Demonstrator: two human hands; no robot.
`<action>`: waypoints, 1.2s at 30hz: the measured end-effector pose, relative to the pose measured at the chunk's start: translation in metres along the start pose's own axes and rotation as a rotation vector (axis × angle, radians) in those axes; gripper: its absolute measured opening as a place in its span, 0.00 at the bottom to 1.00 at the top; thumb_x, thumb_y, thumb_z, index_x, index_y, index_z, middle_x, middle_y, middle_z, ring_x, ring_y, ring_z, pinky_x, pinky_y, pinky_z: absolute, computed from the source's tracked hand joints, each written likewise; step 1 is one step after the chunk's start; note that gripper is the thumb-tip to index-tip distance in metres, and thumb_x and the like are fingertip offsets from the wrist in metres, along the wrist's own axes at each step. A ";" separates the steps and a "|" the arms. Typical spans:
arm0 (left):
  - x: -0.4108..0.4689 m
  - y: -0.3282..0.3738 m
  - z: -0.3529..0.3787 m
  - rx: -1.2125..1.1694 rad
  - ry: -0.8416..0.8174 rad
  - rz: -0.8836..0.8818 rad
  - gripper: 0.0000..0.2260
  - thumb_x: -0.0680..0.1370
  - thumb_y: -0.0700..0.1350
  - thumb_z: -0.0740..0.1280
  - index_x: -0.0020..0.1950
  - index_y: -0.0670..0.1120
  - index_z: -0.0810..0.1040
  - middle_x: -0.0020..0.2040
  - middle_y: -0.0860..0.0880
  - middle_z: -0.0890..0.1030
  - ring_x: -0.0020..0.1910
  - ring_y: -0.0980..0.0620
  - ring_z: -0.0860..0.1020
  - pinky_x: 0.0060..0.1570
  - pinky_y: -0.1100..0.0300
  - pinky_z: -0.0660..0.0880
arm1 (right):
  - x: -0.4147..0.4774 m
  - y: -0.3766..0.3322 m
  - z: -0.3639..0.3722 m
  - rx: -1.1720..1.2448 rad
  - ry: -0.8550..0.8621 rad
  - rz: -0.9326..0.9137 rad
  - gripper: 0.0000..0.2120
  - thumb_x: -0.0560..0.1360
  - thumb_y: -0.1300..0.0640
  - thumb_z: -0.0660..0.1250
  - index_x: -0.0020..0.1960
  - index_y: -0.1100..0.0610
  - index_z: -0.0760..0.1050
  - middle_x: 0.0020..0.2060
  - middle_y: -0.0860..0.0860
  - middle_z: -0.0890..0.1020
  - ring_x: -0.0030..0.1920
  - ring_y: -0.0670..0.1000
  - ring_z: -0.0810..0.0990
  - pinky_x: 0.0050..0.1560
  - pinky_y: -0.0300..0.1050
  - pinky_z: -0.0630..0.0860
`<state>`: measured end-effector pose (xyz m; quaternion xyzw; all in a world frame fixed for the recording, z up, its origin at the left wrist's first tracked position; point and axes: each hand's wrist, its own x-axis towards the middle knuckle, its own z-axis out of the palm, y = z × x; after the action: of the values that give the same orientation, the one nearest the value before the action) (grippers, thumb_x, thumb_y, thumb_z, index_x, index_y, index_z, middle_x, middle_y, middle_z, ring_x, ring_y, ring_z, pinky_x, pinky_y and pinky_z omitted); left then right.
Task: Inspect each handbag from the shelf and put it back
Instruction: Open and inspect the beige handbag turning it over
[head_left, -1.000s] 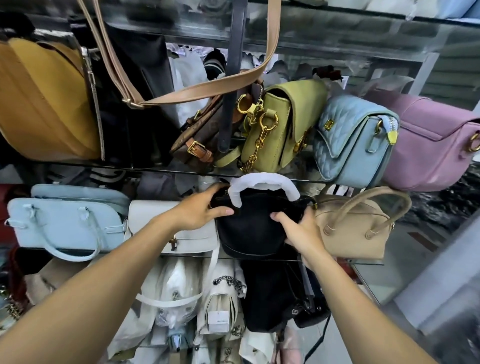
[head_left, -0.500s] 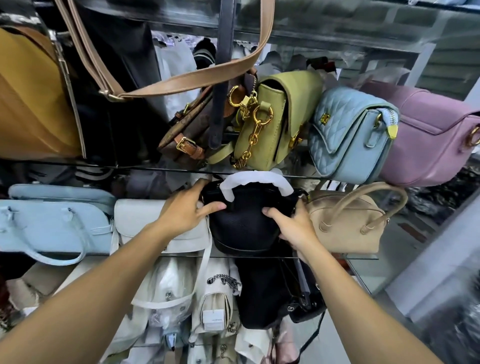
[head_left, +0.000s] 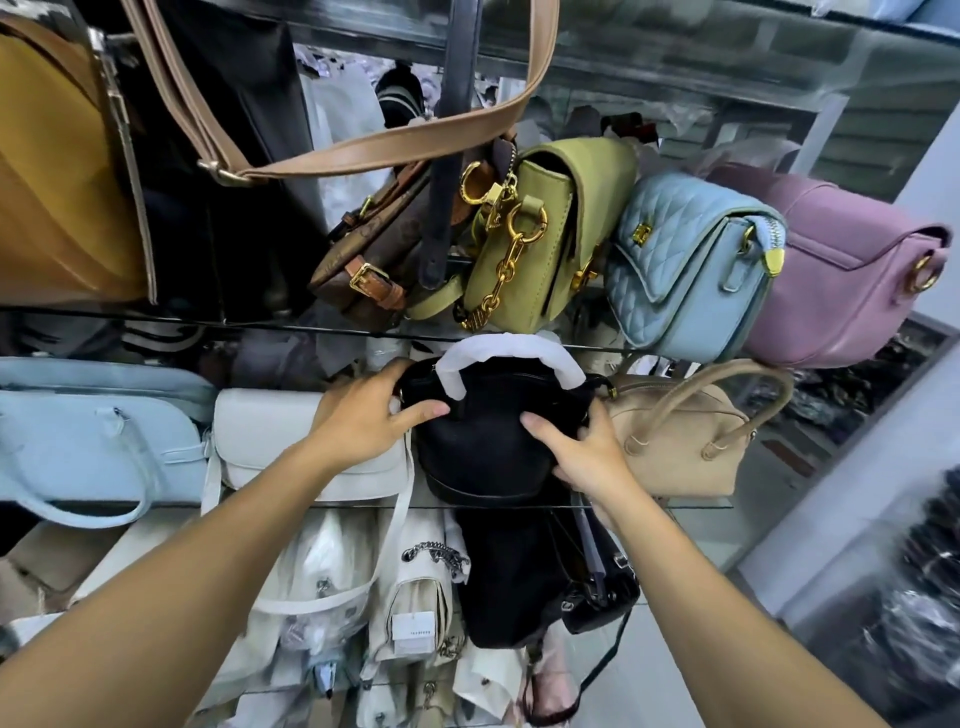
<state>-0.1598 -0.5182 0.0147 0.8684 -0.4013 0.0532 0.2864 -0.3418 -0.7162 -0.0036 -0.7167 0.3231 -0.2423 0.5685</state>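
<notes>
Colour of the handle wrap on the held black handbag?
White. The handle wrap on the black handbag shows best in head view.

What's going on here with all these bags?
A person is holding a black bag with both hands on a glass shelf. The left hand grips its upper left side and the right hand grips its right side. The bag's handle is wrapped in white. It sits between a white bag and a beige bag. Whether it is coming out or going back cannot be told from this moment.
</notes>
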 end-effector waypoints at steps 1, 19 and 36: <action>-0.001 0.000 0.001 -0.004 0.009 0.003 0.43 0.63 0.83 0.51 0.66 0.56 0.72 0.59 0.52 0.82 0.61 0.43 0.79 0.56 0.51 0.75 | -0.003 0.001 -0.002 0.033 0.002 0.010 0.40 0.63 0.37 0.80 0.69 0.42 0.66 0.64 0.44 0.80 0.64 0.49 0.80 0.67 0.56 0.77; -0.066 0.091 0.017 0.343 0.199 -0.416 0.16 0.78 0.58 0.67 0.49 0.44 0.81 0.54 0.42 0.77 0.57 0.37 0.77 0.50 0.47 0.76 | -0.014 0.008 -0.098 0.042 -0.221 -0.037 0.09 0.78 0.59 0.73 0.57 0.57 0.79 0.43 0.51 0.85 0.43 0.46 0.86 0.48 0.44 0.84; -0.038 0.235 0.115 -0.222 -0.004 -0.269 0.35 0.76 0.45 0.74 0.79 0.42 0.63 0.73 0.44 0.72 0.71 0.46 0.72 0.68 0.54 0.71 | 0.031 0.035 -0.245 -0.174 -0.044 -0.265 0.22 0.66 0.49 0.83 0.51 0.57 0.76 0.44 0.46 0.80 0.42 0.45 0.77 0.43 0.39 0.73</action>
<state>-0.3726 -0.6757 0.0134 0.8773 -0.2856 -0.0321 0.3843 -0.5030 -0.9053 0.0196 -0.8047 0.2331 -0.2703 0.4744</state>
